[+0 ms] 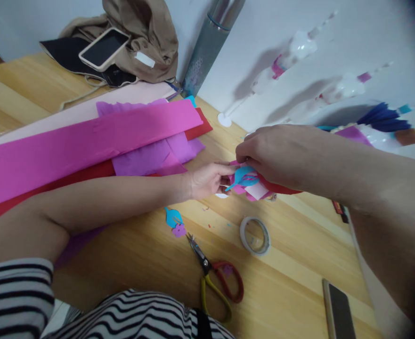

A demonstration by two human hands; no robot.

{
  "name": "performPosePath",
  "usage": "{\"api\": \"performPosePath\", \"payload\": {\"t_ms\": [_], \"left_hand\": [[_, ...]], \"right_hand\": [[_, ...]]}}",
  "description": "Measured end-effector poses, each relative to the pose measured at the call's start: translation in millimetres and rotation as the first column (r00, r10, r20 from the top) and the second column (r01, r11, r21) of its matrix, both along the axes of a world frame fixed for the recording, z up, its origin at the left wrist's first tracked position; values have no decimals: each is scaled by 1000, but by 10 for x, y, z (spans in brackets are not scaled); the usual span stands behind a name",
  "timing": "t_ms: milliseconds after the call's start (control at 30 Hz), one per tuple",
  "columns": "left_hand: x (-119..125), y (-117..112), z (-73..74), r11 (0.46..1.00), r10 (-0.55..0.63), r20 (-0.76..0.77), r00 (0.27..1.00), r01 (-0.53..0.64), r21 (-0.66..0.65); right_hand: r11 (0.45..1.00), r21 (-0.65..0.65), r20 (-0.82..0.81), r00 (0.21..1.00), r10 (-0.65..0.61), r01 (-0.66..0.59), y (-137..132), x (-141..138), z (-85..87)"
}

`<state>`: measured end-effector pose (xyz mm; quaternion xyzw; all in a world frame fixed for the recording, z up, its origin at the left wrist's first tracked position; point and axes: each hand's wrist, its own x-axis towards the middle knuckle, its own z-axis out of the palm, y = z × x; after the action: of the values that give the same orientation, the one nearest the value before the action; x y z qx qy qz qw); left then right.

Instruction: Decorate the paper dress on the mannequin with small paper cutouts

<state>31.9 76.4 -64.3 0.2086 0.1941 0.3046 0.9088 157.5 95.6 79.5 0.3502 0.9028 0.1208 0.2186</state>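
Observation:
A small craft of pink and red paper (pixel 256 191) is between my two hands over the table, with a blue paper leaf (pixel 245 176) on its near side. My left hand (pixel 207 181) pinches its left edge, fingers closed. From above, my right hand (pixel 258 149) is closed at its top, and its fingertips are partly hidden. Below my left hand lie another blue leaf cutout (pixel 174 218) and a purple paper flower (pixel 179 230). Scissors with red and yellow handles (pixel 206 268) rest nearby, blades apart, beside a roll of tape (pixel 255 236).
Long pink paper strips (pixel 87 134) and purple sheets (pixel 147 157) are piled at left. A grey thermos (pixel 207 52) stands against the wall near a brown cloth bag (pixel 147 37) and a white-cased phone (pixel 103 49). Another phone (pixel 338 308) lies front right; white bottle-like crafts (pixel 348 89) stand back right.

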Motion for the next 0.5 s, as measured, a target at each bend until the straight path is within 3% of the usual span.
{"api": "performPosePath", "payload": {"t_ms": [133, 367, 500], "left_hand": [[-41, 0, 13, 1000, 20, 37, 999, -19, -22], [-75, -58, -17, 996, 32, 47, 998, -36, 83], [-87, -75, -47, 990, -53, 13, 999, 51, 129]], "right_hand": [[999, 30, 126, 992, 17, -21, -67, -114, 50], [999, 44, 176, 984, 1, -9, -114, -189, 70], [998, 62, 197, 980, 8, -20, -101, -183, 49]]}}
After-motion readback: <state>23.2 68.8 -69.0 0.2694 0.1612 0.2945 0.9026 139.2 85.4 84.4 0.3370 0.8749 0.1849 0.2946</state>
